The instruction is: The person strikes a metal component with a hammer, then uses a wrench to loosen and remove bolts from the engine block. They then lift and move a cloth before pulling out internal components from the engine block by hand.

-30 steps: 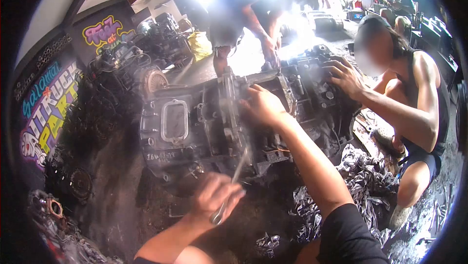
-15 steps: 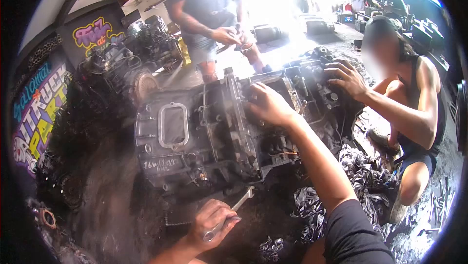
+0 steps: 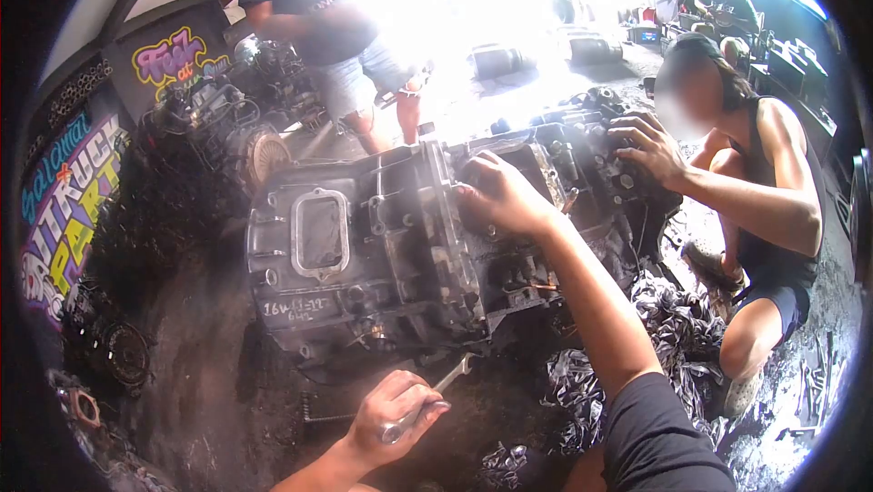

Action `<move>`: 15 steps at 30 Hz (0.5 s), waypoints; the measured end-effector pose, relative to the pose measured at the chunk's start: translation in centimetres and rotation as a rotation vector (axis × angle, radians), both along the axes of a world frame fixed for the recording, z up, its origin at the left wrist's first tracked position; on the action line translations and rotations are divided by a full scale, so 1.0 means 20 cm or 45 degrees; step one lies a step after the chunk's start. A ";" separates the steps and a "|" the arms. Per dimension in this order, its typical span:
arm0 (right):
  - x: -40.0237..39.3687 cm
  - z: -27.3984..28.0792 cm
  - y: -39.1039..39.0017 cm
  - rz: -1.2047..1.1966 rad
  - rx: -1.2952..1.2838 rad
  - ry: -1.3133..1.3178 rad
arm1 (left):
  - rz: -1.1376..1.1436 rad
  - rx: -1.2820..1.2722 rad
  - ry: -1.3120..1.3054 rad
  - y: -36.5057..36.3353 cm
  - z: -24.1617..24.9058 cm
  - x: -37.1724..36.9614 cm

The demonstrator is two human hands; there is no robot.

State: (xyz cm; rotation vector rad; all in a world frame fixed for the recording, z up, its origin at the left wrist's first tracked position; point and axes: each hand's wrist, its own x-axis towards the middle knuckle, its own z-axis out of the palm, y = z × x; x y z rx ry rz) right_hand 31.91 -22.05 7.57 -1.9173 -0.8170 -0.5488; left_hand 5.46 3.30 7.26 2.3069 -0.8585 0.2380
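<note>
Purple, yellow and white painted lettering (image 3: 77, 219) on dark wall, far left. Brown ribbed metal disc (image 3: 267, 161) beside dark greasy machinery (image 3: 205, 112). Standing person in dark T-shirt and pale denim shorts (image 3: 305, 15), upper left. Dark cylindrical metal parts (image 3: 500, 61) on glaring floor. Crumpled shiny grey-black scraps (image 3: 673, 319) near crouching person in black sleeveless top (image 3: 773, 228).

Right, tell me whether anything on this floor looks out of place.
A crumpled heap of scraps lies strewn beside the metal housing, with a smaller wad apart from it. Tools lie loose at far right. It looks untidy; I see no obvious damage.
</note>
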 end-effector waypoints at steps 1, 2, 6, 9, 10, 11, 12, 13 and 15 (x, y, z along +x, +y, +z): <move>0.02 -0.01 0.00 -0.011 -0.046 -0.046 | -0.006 -0.003 0.002 0.00 0.00 0.00; 0.05 -0.03 0.00 -0.023 -0.090 -0.093 | -0.014 -0.006 0.004 -0.01 -0.01 0.00; 0.04 -0.03 -0.01 -0.078 -0.150 -0.109 | -0.027 -0.010 0.027 -0.04 0.00 0.02; 0.01 -0.02 -0.01 -0.006 -0.067 -0.082 | -0.035 -0.001 0.025 -0.06 -0.01 0.03; 0.01 -0.01 -0.01 0.003 -0.065 -0.052 | -0.046 0.000 0.032 -0.06 -0.02 0.03; 0.00 0.00 -0.02 0.010 -0.062 -0.022 | -0.057 0.003 0.039 -0.07 -0.02 0.04; 0.00 0.00 -0.02 0.018 -0.059 0.009 | -0.069 0.005 0.046 -0.07 -0.02 0.04; 0.03 -0.03 -0.02 -0.030 -0.066 -0.033 | -0.070 -0.002 0.056 -0.07 -0.03 0.04; 0.09 -0.09 0.01 -0.092 -0.094 -0.095 | -0.070 -0.013 0.075 -0.08 -0.03 0.04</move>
